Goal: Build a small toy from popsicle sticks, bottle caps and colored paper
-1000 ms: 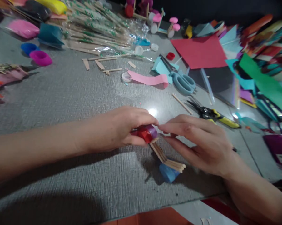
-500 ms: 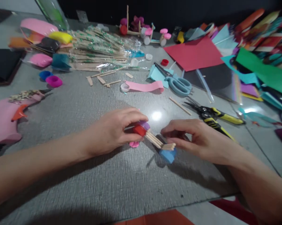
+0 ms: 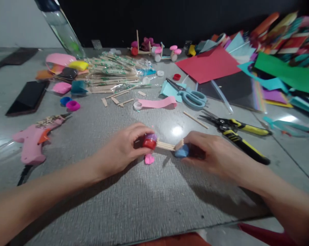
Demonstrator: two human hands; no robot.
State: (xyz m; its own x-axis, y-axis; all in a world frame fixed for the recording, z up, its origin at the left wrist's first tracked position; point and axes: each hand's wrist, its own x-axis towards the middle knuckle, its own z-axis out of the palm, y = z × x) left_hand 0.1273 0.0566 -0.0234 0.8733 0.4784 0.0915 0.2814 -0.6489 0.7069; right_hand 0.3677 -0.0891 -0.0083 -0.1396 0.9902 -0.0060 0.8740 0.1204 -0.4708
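Observation:
Between my two hands is a small toy car made of wooden sticks (image 3: pixel 166 146), with bottle caps at its ends. My left hand (image 3: pixel 126 143) pinches the end with the red cap (image 3: pixel 149 144) and a purple piece. At the other end, the fingers of my right hand (image 3: pixel 210 148) close around the blue cap (image 3: pixel 182 151), below a short upright row of sticks (image 3: pixel 179 144). A pink lump (image 3: pixel 149 159) lies just below the red cap, near my left fingertips. My right fingertips are partly hidden behind the car.
A pink glue gun (image 3: pixel 32 145) lies at left. Yellow-black pliers (image 3: pixel 236 131) and blue scissors (image 3: pixel 192 97) are at right. Behind are a pink paper strip (image 3: pixel 159 102), bagged sticks (image 3: pixel 113 70), a red sheet (image 3: pixel 208 65), a phone (image 3: pixel 28 98) and a bottle (image 3: pixel 63 32).
My right hand has closed on the blue-capped end, and the car has turned so its sticks lie nearly level. The camera view has tilted up, showing more of the bottle and wall.

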